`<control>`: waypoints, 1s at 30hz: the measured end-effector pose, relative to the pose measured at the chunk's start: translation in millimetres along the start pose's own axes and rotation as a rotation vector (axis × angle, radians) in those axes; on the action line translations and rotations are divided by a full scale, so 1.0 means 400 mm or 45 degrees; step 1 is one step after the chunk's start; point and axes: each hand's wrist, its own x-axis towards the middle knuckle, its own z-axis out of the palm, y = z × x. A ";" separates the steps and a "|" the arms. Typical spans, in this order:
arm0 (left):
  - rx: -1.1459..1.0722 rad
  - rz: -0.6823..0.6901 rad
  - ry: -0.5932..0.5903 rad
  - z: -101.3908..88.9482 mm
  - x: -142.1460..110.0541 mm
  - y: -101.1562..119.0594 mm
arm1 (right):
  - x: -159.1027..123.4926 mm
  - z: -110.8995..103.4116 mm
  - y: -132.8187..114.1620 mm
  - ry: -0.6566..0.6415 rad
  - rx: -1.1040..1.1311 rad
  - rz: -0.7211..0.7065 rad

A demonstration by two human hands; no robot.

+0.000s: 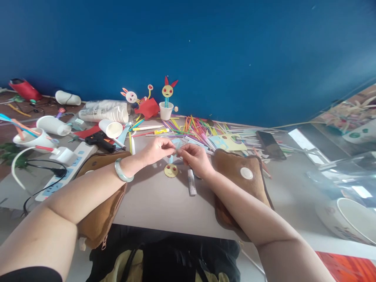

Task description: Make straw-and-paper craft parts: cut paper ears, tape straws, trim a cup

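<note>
My left hand [157,150] and my right hand [195,158] meet over the middle of the grey table [158,203]. Both pinch a small pale blue paper piece [177,145] between their fingertips. A jade bangle [123,171] circles my left wrist. Just below the hands lies a round yellow paper face [170,170] flat on the table. A glue stick [191,182] lies beside my right wrist. Both forearms rest on brown cushions [242,176].
Several coloured straws [199,127] and a yellow card [227,141] lie behind the hands. Paper cups [110,128], a glue gun [100,141], a power strip [67,168] sit left. A cup with a paper rabbit figure [166,105] stands by the blue wall. A phone [270,144] and bowl [349,221] sit right.
</note>
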 end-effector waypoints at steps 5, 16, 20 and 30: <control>-0.055 -0.033 0.076 -0.010 0.007 0.001 | -0.049 -0.026 -0.077 -0.222 -1.148 -0.005; -0.161 -0.120 0.166 -0.003 0.002 -0.001 | -0.101 0.003 -0.094 -0.795 -1.790 0.095; -0.190 -0.142 0.183 -0.004 0.004 -0.007 | -0.107 -0.001 -0.102 -0.822 -1.784 0.053; -0.240 -0.215 0.267 -0.012 0.001 0.028 | -0.102 0.009 -0.090 -0.154 -1.398 -0.239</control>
